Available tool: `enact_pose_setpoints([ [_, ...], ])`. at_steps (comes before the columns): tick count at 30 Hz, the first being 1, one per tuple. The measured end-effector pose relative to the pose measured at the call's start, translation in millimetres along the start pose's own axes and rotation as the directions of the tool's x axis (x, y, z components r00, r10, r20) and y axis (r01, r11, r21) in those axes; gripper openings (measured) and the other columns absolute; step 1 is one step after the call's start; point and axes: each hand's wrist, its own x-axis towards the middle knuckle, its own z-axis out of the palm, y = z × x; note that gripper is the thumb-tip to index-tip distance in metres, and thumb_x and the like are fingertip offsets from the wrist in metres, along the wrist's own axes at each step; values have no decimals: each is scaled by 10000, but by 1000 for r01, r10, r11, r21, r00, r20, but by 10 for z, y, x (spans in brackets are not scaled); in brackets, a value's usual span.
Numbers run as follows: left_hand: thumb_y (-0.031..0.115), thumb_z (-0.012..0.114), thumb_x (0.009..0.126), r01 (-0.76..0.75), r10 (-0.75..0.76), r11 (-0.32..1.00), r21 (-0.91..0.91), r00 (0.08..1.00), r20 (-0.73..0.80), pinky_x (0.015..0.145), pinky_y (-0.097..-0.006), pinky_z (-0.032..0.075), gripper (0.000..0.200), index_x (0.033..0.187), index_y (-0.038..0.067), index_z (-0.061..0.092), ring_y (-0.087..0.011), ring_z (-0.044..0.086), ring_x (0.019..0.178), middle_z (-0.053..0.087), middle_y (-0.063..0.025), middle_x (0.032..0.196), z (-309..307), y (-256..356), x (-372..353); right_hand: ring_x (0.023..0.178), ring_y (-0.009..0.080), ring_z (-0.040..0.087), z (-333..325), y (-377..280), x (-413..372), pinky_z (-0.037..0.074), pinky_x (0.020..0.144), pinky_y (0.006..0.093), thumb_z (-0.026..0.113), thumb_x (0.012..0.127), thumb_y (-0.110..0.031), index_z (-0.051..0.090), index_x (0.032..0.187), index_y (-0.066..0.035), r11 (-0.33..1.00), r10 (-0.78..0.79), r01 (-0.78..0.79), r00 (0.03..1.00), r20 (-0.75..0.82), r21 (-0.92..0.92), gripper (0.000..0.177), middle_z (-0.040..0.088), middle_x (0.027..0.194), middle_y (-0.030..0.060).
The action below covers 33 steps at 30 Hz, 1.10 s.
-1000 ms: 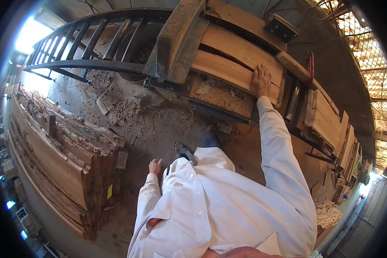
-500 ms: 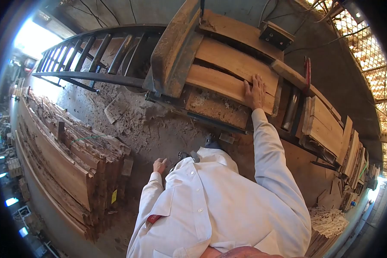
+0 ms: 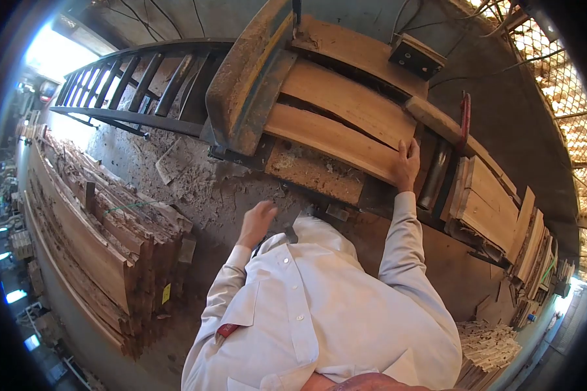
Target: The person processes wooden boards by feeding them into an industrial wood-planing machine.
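Two wooden planks lie side by side on the machine bed, the near plank (image 3: 332,140) and the middle plank (image 3: 346,98), with a dark gap between them. Their left ends reach the machine's upright metal guard (image 3: 251,78). My right hand (image 3: 406,168) grips the right end of the near plank, thumb and fingers at its edge. My left hand (image 3: 257,223) hangs in the air in front of my body, fingers loosely curled, with nothing visible in it. Behind the two planks rests another wide board (image 3: 362,55).
A roller rack (image 3: 137,85) extends left from the machine. Rough boards (image 3: 85,247) are stacked at left on the dusty floor. More cut planks (image 3: 489,202) sit at right past a metal roller (image 3: 435,179). A red lever (image 3: 465,120) stands beside the bed.
The planks have shifted left toward the guard. My right hand has gone from lying flat on the planks to the near one's end. My left hand has risen and moved right.
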Motion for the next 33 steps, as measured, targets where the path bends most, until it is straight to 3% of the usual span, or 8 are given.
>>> enact_pose_setpoints([
  [2, 247, 690, 975, -144, 150, 986, -86, 986, 67, 954, -392, 544, 378, 1268, 10, 666, -323, 714, 1098, 740, -192, 1159, 55, 664, 121, 1423, 347, 477, -3, -27, -1, 369, 1177, 407, 632, 1023, -421, 485, 1481, 46, 999, 11, -11, 1000, 8, -30, 671, 510, 1518, 234],
  [10, 230, 702, 902, -734, 748, 572, 365, 650, 135, 1111, -470, 444, 487, 1327, 20, 593, -389, 540, 1309, 577, -209, 1392, 809, 1637, 755, 1401, 305, 480, -220, -62, 84, 353, 1173, 374, 551, 1078, -338, 516, 1442, 68, 976, -61, 36, 992, 107, 215, 547, 529, 1502, 181],
  [13, 276, 654, 881, -749, 750, 498, 437, 625, 216, 1236, -517, 281, 608, 1393, -37, 557, -414, 392, 1455, 507, -237, 1484, 1133, 1612, 909, 1405, 318, 469, -288, 63, 108, 344, 1186, 400, 494, 1093, -223, 541, 1418, 51, 937, -338, 346, 931, 138, -38, 428, 533, 1483, 183],
  [18, 386, 656, 907, -694, 742, 417, 587, 633, 221, 1292, -487, 172, 782, 1517, -33, 405, -373, 228, 1562, 293, -247, 1652, 1520, 1253, 1160, 1451, 337, 415, -239, -107, 92, 325, 1225, 445, 388, 1103, -289, 440, 1524, -10, 983, -156, 127, 958, 241, 131, 508, 396, 1589, 190],
  [20, 413, 665, 922, -704, 673, 443, 555, 670, 312, 1302, -478, 136, 833, 1553, -27, 347, -353, 160, 1583, 218, -227, 1685, 1271, 1342, 1090, 1454, 333, 411, -190, 394, 261, 329, 1222, 460, 379, 1107, -366, 406, 1541, -6, 743, -569, 624, 780, 261, -242, 565, 390, 1595, 185],
  [23, 363, 708, 899, -706, 624, 547, 449, 702, 343, 1308, -491, 88, 875, 1577, -25, 313, -349, 104, 1597, 178, -213, 1702, 1048, 1407, 1057, 1461, 340, 403, -125, -320, 5, 327, 1221, 484, 373, 1102, -444, 354, 1569, -11, 960, -30, -42, 968, 251, 278, 638, 380, 1605, 187],
  [26, 376, 708, 922, -617, 526, 591, 520, 783, 332, 1313, -480, 76, 911, 1608, -10, 250, -336, 66, 1602, 130, -197, 1716, 742, 1446, 1008, 1461, 341, 404, 225, -419, -149, 325, 1217, 489, 377, 1093, -482, 355, 1573, -17, 893, 76, -193, 955, 286, 407, 668, 402, 1587, 205],
  [33, 374, 690, 954, -478, 511, 563, 675, 843, 170, 1316, -470, 70, 903, 1627, 1, 217, -336, 38, 1603, 96, -182, 1726, 262, 1181, 1349, 1402, 344, 464, 946, -883, -364, 392, 1160, 463, 489, 1079, -452, 382, 1548, 36, 956, -7, -50, 981, 194, 289, 685, 427, 1563, 248],
])
